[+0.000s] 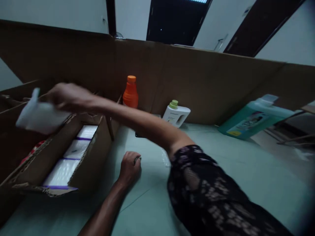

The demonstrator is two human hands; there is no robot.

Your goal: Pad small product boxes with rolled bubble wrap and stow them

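In the head view, the right hand (65,96) reaches across to the left and grasps a blurred white item (41,114), held above the divided cardboard box (91,164); its exact kind is hard to tell. The left hand (130,167) rests on the tabletop (209,170) beside the box, curled into a loose fist; whether anything is inside I cannot tell. White packs (61,172) with purple edges already lie in a row in the narrow compartment, and something red (31,152) shows in the one next to it. The white item appears not yet set down. An orange bottle (130,93), a white bottle (173,115) with a green cap and a teal jug (253,118) remain outside the box.
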